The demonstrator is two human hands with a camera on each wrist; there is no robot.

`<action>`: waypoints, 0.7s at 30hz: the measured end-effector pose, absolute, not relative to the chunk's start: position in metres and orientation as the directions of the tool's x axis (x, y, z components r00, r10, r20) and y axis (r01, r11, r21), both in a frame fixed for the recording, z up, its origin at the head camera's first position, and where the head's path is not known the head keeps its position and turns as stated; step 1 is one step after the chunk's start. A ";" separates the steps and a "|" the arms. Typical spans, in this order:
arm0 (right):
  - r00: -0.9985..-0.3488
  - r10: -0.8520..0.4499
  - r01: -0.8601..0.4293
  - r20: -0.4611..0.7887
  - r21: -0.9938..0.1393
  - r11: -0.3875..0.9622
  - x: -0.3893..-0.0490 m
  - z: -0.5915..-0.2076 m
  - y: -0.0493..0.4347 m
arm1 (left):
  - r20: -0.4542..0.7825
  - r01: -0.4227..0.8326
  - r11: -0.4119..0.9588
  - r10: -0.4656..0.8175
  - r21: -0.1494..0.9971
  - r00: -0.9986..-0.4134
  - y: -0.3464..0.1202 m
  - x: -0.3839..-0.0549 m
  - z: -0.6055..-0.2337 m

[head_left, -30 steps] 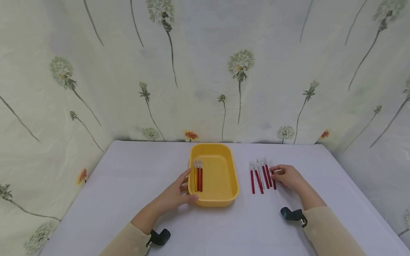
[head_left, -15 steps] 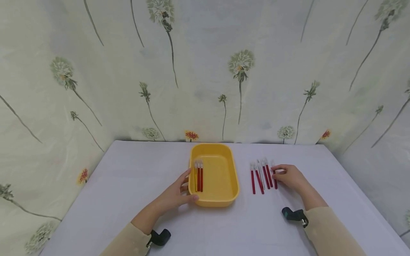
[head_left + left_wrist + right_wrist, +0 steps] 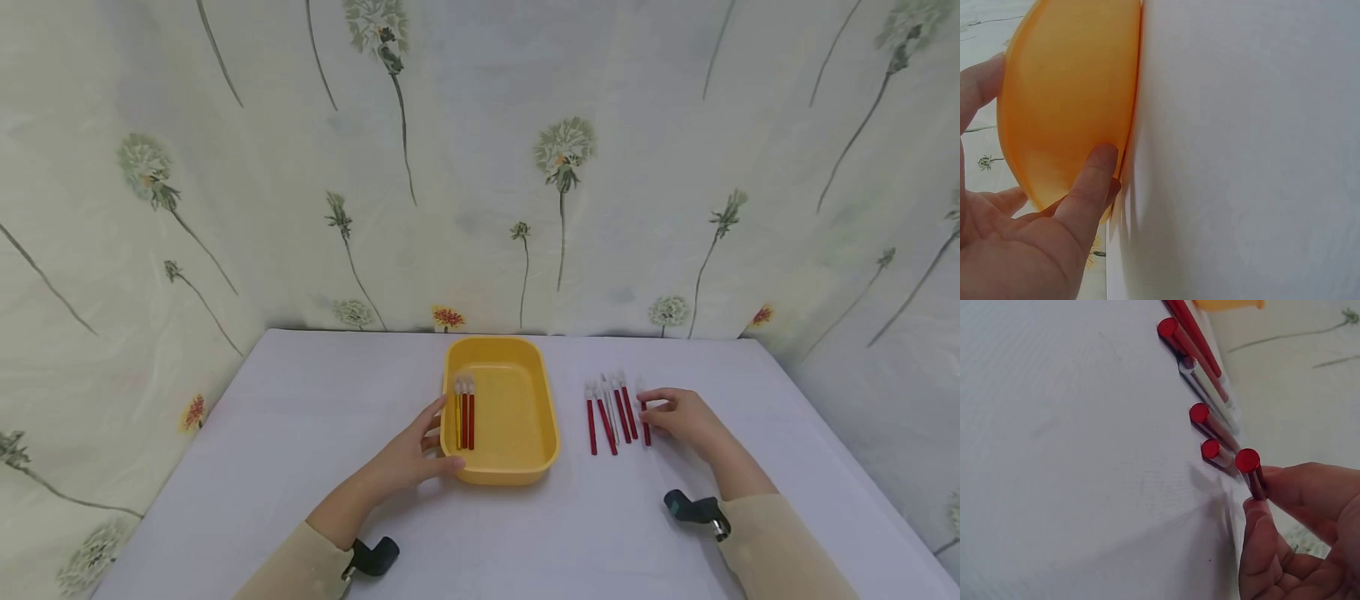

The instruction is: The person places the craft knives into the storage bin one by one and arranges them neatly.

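Note:
A yellow plastic tray (image 3: 513, 408) stands mid-table, with one yellow pen (image 3: 458, 425) and two red pens (image 3: 471, 423) lying side by side along its left wall. My left hand (image 3: 408, 454) holds the tray's near left corner; in the left wrist view the thumb (image 3: 1088, 194) presses its outer wall (image 3: 1066, 94). Right of the tray lies a loose row of several red pens (image 3: 592, 429) and one silver pen (image 3: 1210, 387), all with whitish clear tops. At that row's right end my right hand (image 3: 686, 423) pinches a red pen (image 3: 1248, 461) between thumb and fingers.
The white-covered table (image 3: 360, 375) ends at a cloth backdrop (image 3: 465, 167) printed with dandelions, which also closes off both sides. A dark wrist camera (image 3: 375, 557) sits at the left sleeve, another dark wrist camera (image 3: 692, 506) at the right.
My right hand has shifted slightly to the right with the pinched red pen, widening the gap to the row. The left hand and the tray stay in place.

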State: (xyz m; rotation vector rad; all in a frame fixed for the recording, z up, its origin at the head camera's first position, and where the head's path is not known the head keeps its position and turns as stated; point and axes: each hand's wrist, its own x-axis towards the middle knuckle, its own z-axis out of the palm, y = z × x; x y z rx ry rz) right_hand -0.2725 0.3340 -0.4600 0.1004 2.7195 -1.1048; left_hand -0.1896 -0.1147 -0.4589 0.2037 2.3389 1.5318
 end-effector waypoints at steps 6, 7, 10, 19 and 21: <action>-0.975 -0.012 0.145 -0.222 -0.677 0.722 -0.263 -0.448 0.331 | -0.196 -0.059 0.406 0.304 0.912 -0.932 -0.114 -0.190 -0.459; -0.975 -0.013 0.144 -0.221 -0.677 0.721 -0.261 -0.446 0.330 | -0.196 -0.059 0.404 0.306 0.913 -0.932 -0.114 -0.190 -0.460; -0.976 -0.018 0.139 -0.217 -0.683 0.718 -0.257 -0.441 0.327 | -0.194 -0.057 0.400 0.310 0.915 -0.931 -0.115 -0.190 -0.460; -0.980 -0.051 0.101 -0.191 -0.706 0.700 -0.250 -0.426 0.315 | -0.190 -0.052 0.396 0.318 0.917 -0.929 -0.115 -0.190 -0.461; -0.980 -0.068 0.088 -0.186 -0.719 0.689 -0.248 -0.422 0.311 | -0.190 -0.053 0.396 0.316 0.917 -0.930 -0.115 -0.190 -0.461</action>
